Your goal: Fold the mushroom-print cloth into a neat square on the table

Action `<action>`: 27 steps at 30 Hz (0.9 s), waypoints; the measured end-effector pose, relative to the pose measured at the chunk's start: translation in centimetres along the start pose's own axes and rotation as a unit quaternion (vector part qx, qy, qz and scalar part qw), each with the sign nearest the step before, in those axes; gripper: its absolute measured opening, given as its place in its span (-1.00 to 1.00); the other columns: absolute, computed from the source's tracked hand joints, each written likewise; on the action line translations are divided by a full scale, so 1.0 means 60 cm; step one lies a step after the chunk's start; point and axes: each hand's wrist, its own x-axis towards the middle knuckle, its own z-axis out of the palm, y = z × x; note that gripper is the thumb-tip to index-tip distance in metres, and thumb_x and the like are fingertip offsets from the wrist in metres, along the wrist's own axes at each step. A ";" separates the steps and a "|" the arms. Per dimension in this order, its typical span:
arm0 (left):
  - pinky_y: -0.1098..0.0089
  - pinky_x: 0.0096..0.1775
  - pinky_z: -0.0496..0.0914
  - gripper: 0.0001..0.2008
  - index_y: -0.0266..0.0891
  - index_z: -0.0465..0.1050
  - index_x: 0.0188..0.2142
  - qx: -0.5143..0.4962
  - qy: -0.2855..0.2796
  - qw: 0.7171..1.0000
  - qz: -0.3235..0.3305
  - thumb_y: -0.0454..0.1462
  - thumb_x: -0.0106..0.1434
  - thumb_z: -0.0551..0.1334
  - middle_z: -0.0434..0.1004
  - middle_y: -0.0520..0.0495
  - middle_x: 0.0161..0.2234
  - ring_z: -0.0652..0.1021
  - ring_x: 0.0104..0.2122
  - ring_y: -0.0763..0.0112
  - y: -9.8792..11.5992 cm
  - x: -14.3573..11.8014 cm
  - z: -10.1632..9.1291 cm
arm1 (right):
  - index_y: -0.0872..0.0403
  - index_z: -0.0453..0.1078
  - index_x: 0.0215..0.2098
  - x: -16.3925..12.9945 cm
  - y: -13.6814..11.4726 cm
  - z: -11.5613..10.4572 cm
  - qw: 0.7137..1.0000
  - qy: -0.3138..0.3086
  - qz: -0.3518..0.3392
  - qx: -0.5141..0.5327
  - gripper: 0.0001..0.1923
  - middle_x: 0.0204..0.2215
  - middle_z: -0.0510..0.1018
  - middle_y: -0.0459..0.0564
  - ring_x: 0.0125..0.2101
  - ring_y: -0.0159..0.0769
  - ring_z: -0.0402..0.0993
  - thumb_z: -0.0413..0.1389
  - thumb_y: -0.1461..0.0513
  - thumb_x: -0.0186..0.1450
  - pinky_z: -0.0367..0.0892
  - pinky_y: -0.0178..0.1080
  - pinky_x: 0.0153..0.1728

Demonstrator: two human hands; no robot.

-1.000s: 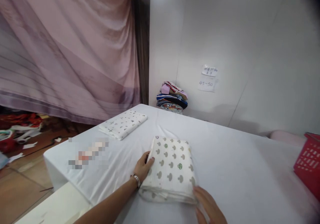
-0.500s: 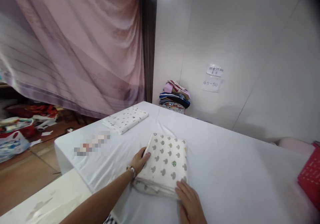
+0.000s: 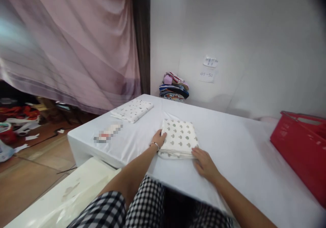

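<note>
A folded white cloth with grey and green mushroom prints [image 3: 180,138] lies on the white-covered table [image 3: 229,146]. My left hand [image 3: 159,139] rests against its left edge, a bracelet on the wrist. At the cloth's near right corner my right hand [image 3: 203,163] lies flat on the table, fingers touching the cloth. Neither hand grips anything. My checked clothing shows at the bottom of the view.
A second folded white cloth with small dark prints [image 3: 132,109] lies at the table's far left. A stack of coloured fabrics [image 3: 174,91] sits against the wall. A red basket [image 3: 300,146] stands at the right. A pink curtain [image 3: 71,44] hangs left, clutter on the floor [image 3: 17,119].
The view has pulled back and risen, so the table looks farther and the red basket shows more. My hands stay at the cloth's left edge and near right corner.
</note>
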 end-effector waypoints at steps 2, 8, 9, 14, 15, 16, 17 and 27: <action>0.28 -0.11 0.32 -0.60 -0.21 0.37 -0.03 -0.002 -0.007 1.000 -0.003 -0.11 0.16 0.13 0.52 -0.14 -0.15 0.49 -0.16 0.20 0.004 0.001 0.000 | 0.09 0.24 0.13 0.006 -0.009 -0.008 0.999 -0.013 0.026 0.029 -0.52 0.10 0.34 0.12 0.14 -0.13 0.19 0.00 0.26 0.22 0.18 0.03 0.07; 0.31 -0.14 0.34 -0.65 -0.20 0.41 -0.12 -0.015 -0.020 0.999 -0.021 -0.09 0.14 0.17 0.53 -0.14 -0.19 0.50 -0.17 0.21 0.014 -0.005 -0.009 | 0.10 0.39 -0.03 0.029 -0.008 -0.011 0.925 0.121 0.320 0.164 -0.60 0.01 0.43 0.12 -0.01 -0.15 0.36 0.00 0.08 0.24 0.30 -0.07 -0.03; 0.33 -0.16 0.34 -0.63 -0.21 0.40 -0.11 -0.019 -0.024 0.999 -0.027 -0.08 0.14 0.17 0.53 -0.14 -0.19 0.51 -0.18 0.23 0.015 -0.008 -0.012 | 0.11 0.37 -0.01 0.034 -0.003 -0.009 0.895 0.132 0.383 0.185 -0.57 -0.02 0.44 0.13 -0.07 -0.15 0.41 0.01 0.07 0.23 0.34 -0.10 -0.09; 0.28 -0.20 0.38 -0.46 -0.29 0.37 -0.06 -0.026 -0.054 0.996 -0.067 -0.09 -0.01 0.32 0.52 -0.24 -0.15 0.53 -0.22 0.18 0.018 -0.033 -0.023 | 0.13 0.34 0.03 0.075 0.022 -0.002 0.832 0.062 0.497 0.240 -0.43 -0.31 0.54 0.06 -0.34 -0.22 0.46 0.14 0.04 0.10 0.35 -0.17 -0.28; 0.27 -0.19 0.38 -0.47 -0.29 0.37 -0.07 -0.032 -0.058 0.995 -0.070 -0.11 -0.02 0.33 0.52 -0.24 -0.15 0.53 -0.21 0.17 0.021 -0.037 -0.023 | 0.13 0.34 0.02 0.085 0.023 -0.003 0.831 0.049 0.501 0.236 -0.41 -0.33 0.54 0.05 -0.35 -0.22 0.45 0.18 0.06 0.05 0.34 -0.17 -0.27; 0.27 -0.18 0.38 -0.49 -0.29 0.37 -0.07 -0.044 -0.059 0.995 -0.068 -0.13 -0.01 0.33 0.52 -0.23 -0.14 0.53 -0.20 0.18 0.026 -0.040 -0.021 | 0.13 0.34 0.02 0.094 0.022 -0.006 0.830 0.044 0.504 0.235 -0.39 -0.32 0.53 0.03 -0.34 -0.22 0.45 0.20 0.09 0.02 0.34 -0.17 -0.26; 0.29 -0.16 0.38 -0.52 -0.28 0.37 -0.07 -0.066 -0.057 0.994 -0.059 -0.15 0.02 0.31 0.52 -0.22 -0.13 0.52 -0.18 0.21 0.032 -0.040 -0.017 | 0.14 0.33 0.03 0.101 0.019 -0.010 0.828 0.050 0.504 0.241 -0.37 -0.31 0.53 0.02 -0.32 -0.22 0.44 0.21 0.12 0.00 0.33 -0.18 -0.24; 0.22 -0.06 0.32 -0.46 -0.29 0.37 -0.05 -0.022 -0.078 0.996 -0.045 -0.18 -0.03 0.37 0.51 -0.24 -0.13 0.49 -0.10 0.10 0.049 -0.030 0.033 | 0.10 0.25 0.12 0.022 -0.020 -0.026 0.820 0.094 0.524 0.209 -0.37 -0.20 0.51 0.03 -0.26 -0.21 0.44 0.09 0.03 0.12 0.33 -0.17 -0.18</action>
